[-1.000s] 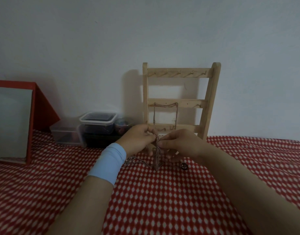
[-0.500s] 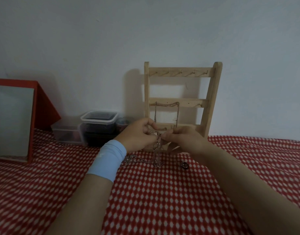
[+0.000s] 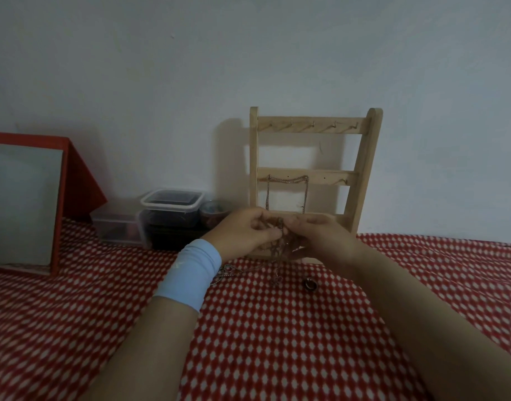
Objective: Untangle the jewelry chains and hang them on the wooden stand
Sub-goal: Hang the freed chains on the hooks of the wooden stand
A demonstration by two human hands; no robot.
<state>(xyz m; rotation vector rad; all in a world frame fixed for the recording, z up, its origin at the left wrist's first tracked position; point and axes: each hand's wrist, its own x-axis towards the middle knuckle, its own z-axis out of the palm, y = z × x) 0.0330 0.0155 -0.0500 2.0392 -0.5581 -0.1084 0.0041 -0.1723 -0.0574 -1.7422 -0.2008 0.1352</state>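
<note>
Both hands are raised just above the counter, close together, in front of the lower rail of the light wooden ladder-shaped stand (image 3: pixel 315 180). The stand leans against the pale wall at the far side.

Left hand (image 3: pixel 242 231): light blue wristband (image 3: pixel 190 273) on the wrist, fingers curled, thumb and fingertips pinching the dark tangled metal chain (image 3: pixel 281 241).

Right hand (image 3: pixel 325 235): pinches the same tangle from the right. The fingertips of the two hands are almost touching.

One strand of the tangle hangs down and ends on the red cloth with white dots (image 3: pixel 277 328) that covers the counter.

A loose silvery chain (image 3: pixel 229 270) lies on the cloth just right of the wristband. A small dark ring (image 3: pixel 310 284) lies on the cloth, near side of the right hand.

A thin hung chain (image 3: pixel 287 180) is already on the stand's middle rail, draped between two hooks, with both ends dropping behind the hands.

Far left by the wall: clear plastic lidded boxes (image 3: pixel 173 201), with a red-framed mirror (image 3: pixel 26 204) further left.
</note>
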